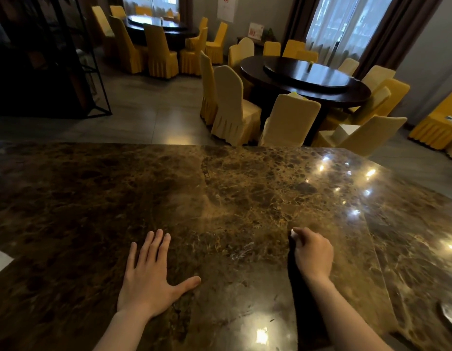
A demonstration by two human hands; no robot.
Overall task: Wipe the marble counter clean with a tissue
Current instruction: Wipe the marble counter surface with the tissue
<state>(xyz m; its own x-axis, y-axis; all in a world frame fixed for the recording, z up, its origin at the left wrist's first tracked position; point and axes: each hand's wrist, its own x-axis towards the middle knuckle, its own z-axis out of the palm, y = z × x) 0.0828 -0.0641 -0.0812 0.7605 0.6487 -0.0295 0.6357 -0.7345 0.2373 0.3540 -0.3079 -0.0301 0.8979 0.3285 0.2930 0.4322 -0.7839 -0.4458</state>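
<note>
**Tissue in the right fist, bare counter ahead and to the left**

Head view: the counter [220,188] fills the lower frame, its long axis running left to right across the view, with the far edge lying ahead of both hands. The left hand [149,277] is laid flat and open on the marble, fingers spread, nothing held. The right hand [313,254] is closed into a loose fist, knuckles up, resting on or just above the surface; a small white scrap, taken to be the tissue [293,233], is seen at the fingertips, pinched there, most of it hidden inside the fist.

The tissue is thus carried by the right hand alone, near the counter's near edge and right of centre. The greater unwiped stretch is judged to lie ahead and to the left, so the stroke would be best swept across the long axis, the left hand serving as a brace
</note>
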